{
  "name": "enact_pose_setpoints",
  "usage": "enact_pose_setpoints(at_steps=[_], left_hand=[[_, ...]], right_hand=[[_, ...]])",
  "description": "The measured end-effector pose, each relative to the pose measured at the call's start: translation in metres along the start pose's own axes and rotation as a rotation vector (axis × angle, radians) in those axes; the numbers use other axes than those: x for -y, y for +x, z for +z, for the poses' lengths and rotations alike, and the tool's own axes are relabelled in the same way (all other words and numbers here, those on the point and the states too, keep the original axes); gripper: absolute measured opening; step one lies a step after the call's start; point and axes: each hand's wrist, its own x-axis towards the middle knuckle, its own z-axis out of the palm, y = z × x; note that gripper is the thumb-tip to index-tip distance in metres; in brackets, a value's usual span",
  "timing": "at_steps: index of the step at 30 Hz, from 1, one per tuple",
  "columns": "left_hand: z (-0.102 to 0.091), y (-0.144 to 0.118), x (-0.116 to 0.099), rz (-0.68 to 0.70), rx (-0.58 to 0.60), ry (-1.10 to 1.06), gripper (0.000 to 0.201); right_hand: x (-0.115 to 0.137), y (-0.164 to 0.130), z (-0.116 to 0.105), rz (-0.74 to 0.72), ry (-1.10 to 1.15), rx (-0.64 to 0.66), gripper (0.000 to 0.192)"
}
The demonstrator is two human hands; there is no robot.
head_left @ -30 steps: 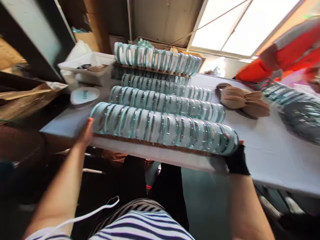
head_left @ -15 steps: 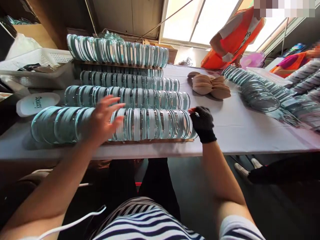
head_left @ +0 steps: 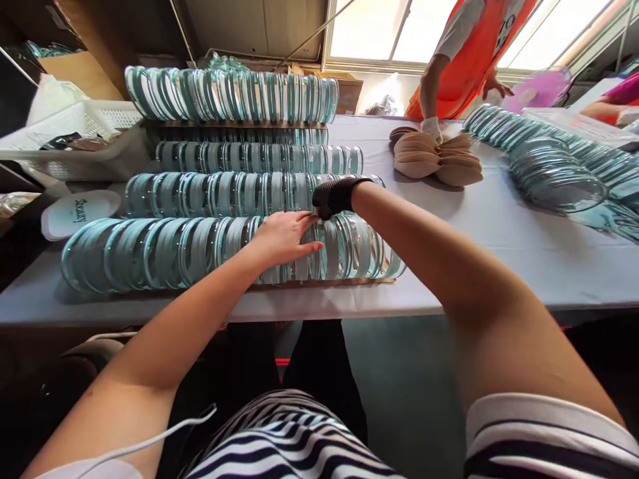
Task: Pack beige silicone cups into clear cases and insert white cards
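Note:
Rows of round clear glass discs stand on edge, with frosted-looking pale bands among them. On the front row [head_left: 150,256], my bare left hand [head_left: 285,238] rests with its thumb and fingers apart, fingertips against the rims right of the middle. My right hand [head_left: 337,197], in a black glove, reaches over the top of the same row. Its fingers are bent down and close together beside the left fingertips; whatever lies between them is hidden. Behind are a second row [head_left: 200,193] and a third row [head_left: 249,158] of the discs.
A taller disc row [head_left: 229,98] stands at the back. A white basket [head_left: 70,156] and a lettered pale oval [head_left: 80,213] are left. Brown round pads [head_left: 417,156] lie right of the rows, touched by a co-worker's gloved hand [head_left: 430,128]. More discs [head_left: 554,176] lean at right.
My right hand has moved left from the row's right end to its top. My left hand has moved right, beside it. A co-worker's hand now reaches the brown pads.

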Motion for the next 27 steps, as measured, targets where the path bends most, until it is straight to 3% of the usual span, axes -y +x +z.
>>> enact_pose_setpoints(at_steps=[5,11,13,16,20,22,24,27], left_hand=[[0.0,0.002,-0.004,-0.044,-0.005,-0.018,0.059],[0.001,0.001,-0.004,-0.059,-0.007,-0.05,0.057],[0.0,0.001,-0.003,-0.062,0.006,-0.052,0.058],[0.001,0.002,-0.001,-0.057,0.019,-0.049,0.06],[0.003,0.002,0.001,-0.035,0.048,-0.051,0.062],[0.002,0.0,0.004,-0.025,0.06,-0.056,0.063],[-0.002,-0.001,0.008,0.001,0.056,-0.057,0.063],[-0.012,0.002,0.008,0.082,-0.01,-0.037,0.062]], right_hand=[[0.014,-0.009,-0.001,0.018,-0.165,-0.116,0.031],[0.014,-0.058,0.025,0.046,-0.044,-0.327,0.029],[0.028,-0.082,0.048,0.092,0.011,-0.428,0.03],[0.065,-0.104,0.103,0.166,0.097,-0.527,0.032],[0.113,-0.098,0.189,0.271,0.194,-0.575,0.033],[0.122,-0.092,0.214,0.292,0.221,-0.589,0.033],[0.116,-0.094,0.218,0.245,0.23,-0.609,0.033],[0.075,-0.11,0.185,0.268,0.219,-0.676,0.036]])
